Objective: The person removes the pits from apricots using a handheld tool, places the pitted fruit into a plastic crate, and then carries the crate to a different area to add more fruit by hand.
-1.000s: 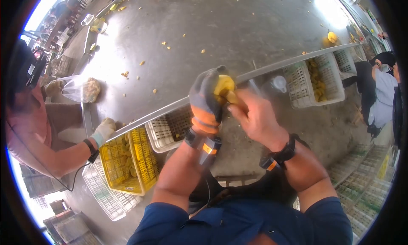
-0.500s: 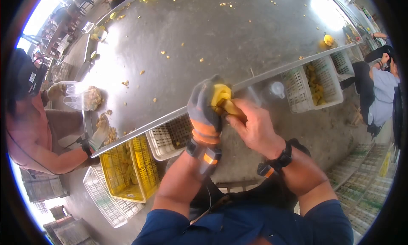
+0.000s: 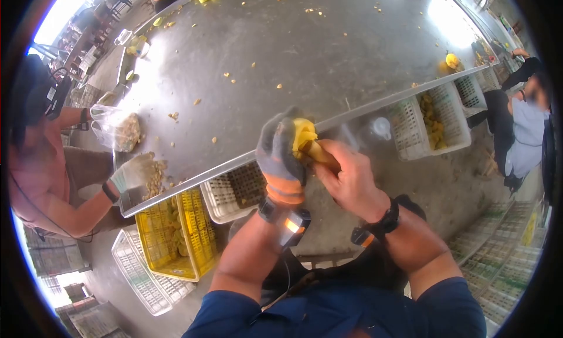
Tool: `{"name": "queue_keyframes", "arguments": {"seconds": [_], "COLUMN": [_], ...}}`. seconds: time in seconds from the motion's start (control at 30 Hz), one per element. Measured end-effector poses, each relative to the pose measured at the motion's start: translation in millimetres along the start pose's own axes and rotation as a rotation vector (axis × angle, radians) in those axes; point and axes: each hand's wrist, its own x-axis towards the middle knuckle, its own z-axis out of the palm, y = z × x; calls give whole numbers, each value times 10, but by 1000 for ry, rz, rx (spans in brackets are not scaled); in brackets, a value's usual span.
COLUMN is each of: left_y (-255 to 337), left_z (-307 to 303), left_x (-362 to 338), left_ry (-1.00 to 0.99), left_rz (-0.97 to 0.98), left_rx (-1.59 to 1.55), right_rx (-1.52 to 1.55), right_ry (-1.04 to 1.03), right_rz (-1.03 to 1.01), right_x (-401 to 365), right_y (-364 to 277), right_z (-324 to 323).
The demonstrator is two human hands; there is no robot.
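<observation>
My left hand (image 3: pixel 281 156), in a grey and orange glove, is wrapped round a yellow fruit (image 3: pixel 304 132) at the metal table's near edge. Bare, my right hand (image 3: pixel 349 176) is closed beside it, pressing a brownish-yellow piece (image 3: pixel 321 154) against the fruit. Whether that piece is a tool handle or part of the fruit I cannot tell. Both hands meet just over the rim of the metal table (image 3: pixel 234 164).
Below the rim stand a yellow crate (image 3: pixel 199 232), a white crate (image 3: pixel 220 200) and another white crate (image 3: pixel 404 127). A co-worker (image 3: pixel 41 168) at the left reaches over small pieces near a plastic bag (image 3: pixel 126 131). Another person (image 3: pixel 525 127) sits at the right.
My hands keep hold of the fruit, with only a slight shift. At the left, the co-worker's gloved hand has moved onto the small pieces and the other hand has shifted by the bag.
</observation>
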Motion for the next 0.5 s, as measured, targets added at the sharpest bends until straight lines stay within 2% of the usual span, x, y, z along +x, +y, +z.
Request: {"name": "queue_keyframes", "arguments": {"seconds": [0.03,0.1,0.17,0.27,0.37,0.43,0.5], "left_y": [-83,-119,-88,37,-133,-248,-143], "left_z": [-43,-59,-56,-35,-91,-110,-54], "left_x": [15,31,22,14,45,68,63], "left_ry": [-9,-9,4,25,-25,9,30], "left_rz": [86,129,30,-146,162,236,150], "left_rx": [103,151,29,-199,251,318,191], "right_rx": [25,46,40,-89,-8,-78,-124], "right_ry": [-18,-44,-59,39,1,19,28], "right_rz": [25,55,68,-90,-12,-59,-80], "right_x": [5,12,-1,9,2,19,28], "right_y": [-28,-35,-27,5,45,19,14], "right_z": [-14,-27,-36,36,37,35,27]}}
